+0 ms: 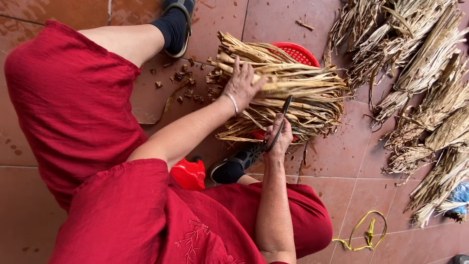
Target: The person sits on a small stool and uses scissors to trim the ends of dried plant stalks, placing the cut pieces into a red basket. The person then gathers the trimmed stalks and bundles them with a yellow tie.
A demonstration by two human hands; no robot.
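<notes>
A thick bundle of dry tan stalks [288,98] lies across a red plastic basket [296,51] on the tiled floor. My left hand [242,83] rests flat on the bundle's left end, fingers spread, a thin bracelet at the wrist. My right hand [279,139] grips dark scissors [282,120], whose blades point up against the bundle's near side. Small cut brown pieces [188,80] lie scattered left of the bundle.
More dried stalk bundles [425,88] are heaped at the right. A yellow cord [366,234] lies on the tiles at lower right, a blue bag [459,198] at the right edge. A red stool [188,173] shows between my red-clothed legs.
</notes>
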